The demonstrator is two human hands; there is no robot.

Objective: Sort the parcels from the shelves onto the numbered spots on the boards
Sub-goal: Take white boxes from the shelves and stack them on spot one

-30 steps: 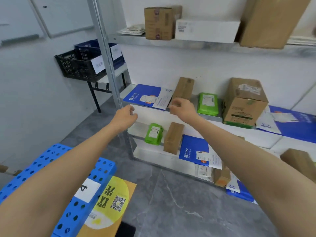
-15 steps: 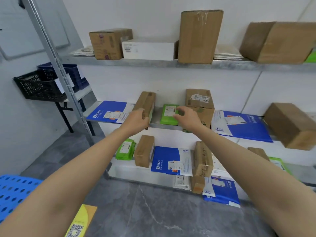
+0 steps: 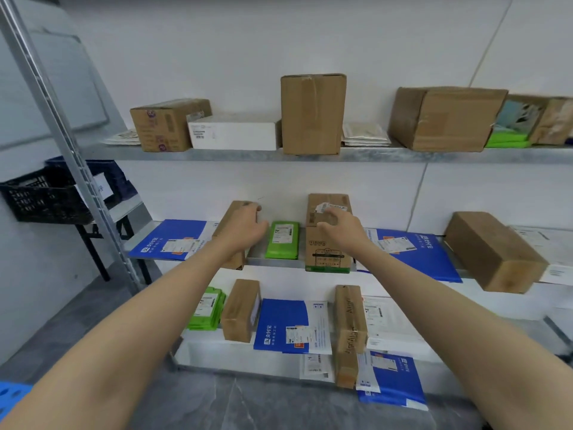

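I see steel shelves (image 3: 217,154) against a white wall (image 3: 279,41). Their three levels are loaded with brown boxes, blue mailers and green packets, above a grey marbled floor (image 3: 248,401). I take the green parcel (image 3: 282,240) on the middle level as my mark. Far left of it, a black crate (image 3: 40,197) sits on a side bench (image 3: 127,209). Low and left of it, a corner of the blue board (image 3: 11,398) shows. Both arms reach straight out. The left hand (image 3: 245,225) is just left of the green parcel, gripping the narrow brown box (image 3: 235,209) with fingers curled over its top. The right hand (image 3: 339,228) is just right of the parcel, over the labelled carton (image 3: 328,256), fingers bent. I cannot tell whether it grips the carton or merely touches it.
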